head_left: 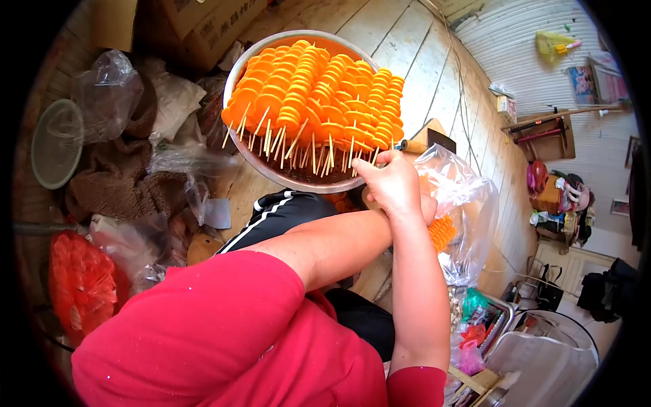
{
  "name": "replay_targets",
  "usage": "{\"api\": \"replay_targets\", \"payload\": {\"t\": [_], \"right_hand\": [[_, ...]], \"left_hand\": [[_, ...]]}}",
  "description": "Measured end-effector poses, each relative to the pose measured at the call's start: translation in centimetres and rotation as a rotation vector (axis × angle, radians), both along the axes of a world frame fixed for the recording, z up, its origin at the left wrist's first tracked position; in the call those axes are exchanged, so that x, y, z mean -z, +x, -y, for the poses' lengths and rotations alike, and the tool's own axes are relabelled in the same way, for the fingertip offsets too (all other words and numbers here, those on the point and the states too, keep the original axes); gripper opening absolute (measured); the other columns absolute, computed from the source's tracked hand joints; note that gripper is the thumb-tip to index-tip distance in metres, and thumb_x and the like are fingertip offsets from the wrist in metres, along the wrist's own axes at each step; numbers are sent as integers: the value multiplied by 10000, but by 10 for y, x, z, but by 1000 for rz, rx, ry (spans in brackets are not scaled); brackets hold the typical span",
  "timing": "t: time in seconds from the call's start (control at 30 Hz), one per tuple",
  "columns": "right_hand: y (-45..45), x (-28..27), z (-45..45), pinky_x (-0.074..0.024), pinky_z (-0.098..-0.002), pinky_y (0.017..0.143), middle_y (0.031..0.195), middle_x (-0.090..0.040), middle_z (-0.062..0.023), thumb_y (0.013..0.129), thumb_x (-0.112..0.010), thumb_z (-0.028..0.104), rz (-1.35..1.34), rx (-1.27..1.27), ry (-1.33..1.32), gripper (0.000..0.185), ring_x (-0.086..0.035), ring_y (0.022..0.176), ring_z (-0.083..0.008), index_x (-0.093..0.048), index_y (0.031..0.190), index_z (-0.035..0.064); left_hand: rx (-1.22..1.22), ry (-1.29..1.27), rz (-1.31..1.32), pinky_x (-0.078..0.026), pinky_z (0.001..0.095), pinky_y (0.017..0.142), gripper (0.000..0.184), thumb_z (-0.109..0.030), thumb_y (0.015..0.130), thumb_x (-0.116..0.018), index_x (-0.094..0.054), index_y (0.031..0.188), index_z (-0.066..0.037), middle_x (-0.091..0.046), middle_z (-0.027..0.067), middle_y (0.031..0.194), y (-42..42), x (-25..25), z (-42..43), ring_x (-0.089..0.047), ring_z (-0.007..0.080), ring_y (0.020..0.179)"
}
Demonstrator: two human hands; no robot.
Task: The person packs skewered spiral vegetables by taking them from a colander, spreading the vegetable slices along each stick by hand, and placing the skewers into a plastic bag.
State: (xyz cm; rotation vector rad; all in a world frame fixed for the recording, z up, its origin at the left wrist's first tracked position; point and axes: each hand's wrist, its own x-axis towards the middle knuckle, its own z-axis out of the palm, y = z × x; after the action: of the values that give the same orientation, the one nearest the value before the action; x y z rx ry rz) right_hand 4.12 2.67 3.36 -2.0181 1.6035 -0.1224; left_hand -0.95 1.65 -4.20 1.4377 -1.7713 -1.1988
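Note:
Orange spiral-cut pieces on wooden skewers point(319, 88) fill a round metal basin point(261, 163), their bare stick ends toward me. My right hand point(393, 182) is at the basin's near right rim, thumb and forefinger closed on a stick end. My left forearm crosses beneath my right wrist. Only a small part of my left hand point(429, 207) shows, beside a clear plastic bag point(468, 197); its fingers are hidden. Another orange spiral piece point(442, 233) is seen at the bag.
A wooden-handled blade point(441, 140) lies beyond my right hand. Cardboard boxes point(203, 27), a pale round lid point(57, 144), brown cloth point(129, 180) and a red bag point(81, 278) are at the left. A crate of bags point(498, 325) stands lower right.

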Motion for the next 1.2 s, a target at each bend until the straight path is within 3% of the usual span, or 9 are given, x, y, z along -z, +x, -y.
{"api": "replay_targets", "payload": {"t": [0.2,0.3,0.47,0.67,0.87,1.0,1.07,1.17,1.2], "right_hand": [[11,0,12,-375,-228,353,687,-643,-67,762,-706,282,16,37,390,337,-550,421,-106,-565,882,1],[11,-5,10,-317,-190,340,756,-650,-62,874,-585,216,335,246,703,196,-538,453,-70,-569,918,25],[-1,-4,10,-277,-178,343,727,-604,-26,918,-508,179,429,268,722,162,-438,423,-51,-569,953,33],[-32,-25,-4,-281,-169,356,739,-593,-49,944,-470,189,1033,237,759,216,-459,425,-70,-560,1007,2],[-98,-56,-76,-312,-185,349,649,-529,-67,956,-448,218,1270,327,518,217,-409,380,-94,-494,999,11],[-162,-31,-144,-343,-191,365,691,-554,-74,958,-450,204,1345,635,396,200,-431,406,-95,-524,985,20],[-183,-10,-162,-334,-191,362,691,-553,-60,954,-453,196,1355,745,383,180,-424,405,-91,-525,981,34],[-209,26,-165,-301,-194,357,685,-543,-28,950,-453,181,1348,985,470,146,-403,400,-81,-527,962,56],[-214,38,-157,-287,-199,359,683,-535,-28,946,-460,182,1363,967,477,145,-393,404,-80,-526,965,55]], "left_hand": [[12,20,3,-499,383,794,226,-136,773,-551,-650,941,-22,-647,199,964,2,-1,1,-629,315,913],[16,28,14,-496,384,799,228,-136,774,-549,-648,944,-22,-645,202,968,3,-1,2,-626,317,918],[14,38,29,-491,385,808,232,-136,775,-546,-645,950,-21,-642,206,975,4,-2,2,-622,321,926],[25,34,60,-486,387,819,237,-136,777,-541,-642,957,-19,-638,210,983,4,0,11,-617,325,936],[110,-28,135,-480,388,830,242,-136,779,-537,-638,965,-18,-634,215,991,1,22,28,-613,329,946],[-82,69,86,-466,400,851,241,-118,766,-501,-647,924,-9,-629,231,979,17,-13,21,-604,347,952],[-115,13,161,-485,378,760,263,-209,806,-553,-627,950,-1,-648,208,888,19,-8,23,-637,322,825],[-122,131,90,-500,328,667,233,-152,826,-537,-613,952,29,-660,158,774,22,-13,23,-661,212,646],[-129,127,89,-499,327,670,239,-162,839,-534,-612,957,31,-659,150,777,22,-6,26,-666,202,672]]}}
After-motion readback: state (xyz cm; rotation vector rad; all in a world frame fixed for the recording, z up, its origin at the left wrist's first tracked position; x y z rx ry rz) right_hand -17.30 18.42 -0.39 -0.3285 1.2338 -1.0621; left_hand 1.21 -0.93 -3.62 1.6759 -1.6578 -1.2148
